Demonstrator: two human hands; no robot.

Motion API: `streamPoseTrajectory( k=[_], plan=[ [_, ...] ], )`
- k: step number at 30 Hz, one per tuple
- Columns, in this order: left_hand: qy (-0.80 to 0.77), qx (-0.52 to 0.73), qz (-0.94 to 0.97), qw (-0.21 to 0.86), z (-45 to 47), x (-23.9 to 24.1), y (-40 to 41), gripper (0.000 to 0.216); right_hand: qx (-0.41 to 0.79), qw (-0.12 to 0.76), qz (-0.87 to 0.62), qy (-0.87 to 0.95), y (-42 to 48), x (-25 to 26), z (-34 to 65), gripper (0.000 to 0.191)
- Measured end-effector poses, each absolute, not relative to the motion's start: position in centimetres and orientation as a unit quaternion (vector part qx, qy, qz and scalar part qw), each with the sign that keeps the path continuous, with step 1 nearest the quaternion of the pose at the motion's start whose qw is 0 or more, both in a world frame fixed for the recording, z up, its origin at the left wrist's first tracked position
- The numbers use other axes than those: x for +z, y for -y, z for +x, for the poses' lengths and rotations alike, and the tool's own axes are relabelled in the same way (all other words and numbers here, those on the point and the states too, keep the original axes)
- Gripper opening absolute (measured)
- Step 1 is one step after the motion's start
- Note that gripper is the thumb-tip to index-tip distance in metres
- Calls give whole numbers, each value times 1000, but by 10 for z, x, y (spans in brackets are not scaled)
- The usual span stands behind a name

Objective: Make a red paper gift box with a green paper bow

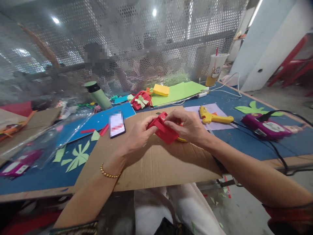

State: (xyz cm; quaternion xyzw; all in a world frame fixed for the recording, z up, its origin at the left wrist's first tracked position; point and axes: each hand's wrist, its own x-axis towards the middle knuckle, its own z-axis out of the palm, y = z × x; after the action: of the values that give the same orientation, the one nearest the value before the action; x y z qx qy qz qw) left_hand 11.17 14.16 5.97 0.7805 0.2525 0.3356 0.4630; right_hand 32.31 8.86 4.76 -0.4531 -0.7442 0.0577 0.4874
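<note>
Above a sheet of brown cardboard [156, 169], both hands close on one folded red paper piece [167, 132]. My left hand [141, 132] pinches its left side between thumb and fingers. The fingertips of my right hand [187, 124] press together at its upper right part; just what they pinch there is hidden. A flat red flap hangs down between the hands. Something yellow [181, 139] shows partly under my right hand, and its kind is hard to tell. To the right a yellow glue gun [215, 116] lies on a pale purple sheet [221, 125].
A phone [117, 124] lies left of the hands, near green paper cut-outs [79, 156]. Behind are a green bottle [97, 94], green sheets [183, 93], a yellow block [161, 90] and a drink cup [216, 70]. A purple power strip [264, 125] with black cables sits at right.
</note>
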Motion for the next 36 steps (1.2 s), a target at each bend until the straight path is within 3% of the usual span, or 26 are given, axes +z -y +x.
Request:
streamPoseTrajectory(
  k=[8,15,24,31,36],
  plan=[
    [-247,331,755,509,111,55,-144,23,85,483,-487,723,-89,48,322,17],
    [-245,354,740,517,114,52,-150,43,31,460,-492,738,-91,45,323,21],
    [-246,367,716,541,116,54,-149,34,37,449,-507,735,-92,43,324,26],
    [-238,362,757,489,112,54,-149,31,41,401,-492,772,-90,41,325,42],
    [-249,361,759,482,112,53,-147,28,48,387,-497,775,-88,42,322,37]
  ],
)
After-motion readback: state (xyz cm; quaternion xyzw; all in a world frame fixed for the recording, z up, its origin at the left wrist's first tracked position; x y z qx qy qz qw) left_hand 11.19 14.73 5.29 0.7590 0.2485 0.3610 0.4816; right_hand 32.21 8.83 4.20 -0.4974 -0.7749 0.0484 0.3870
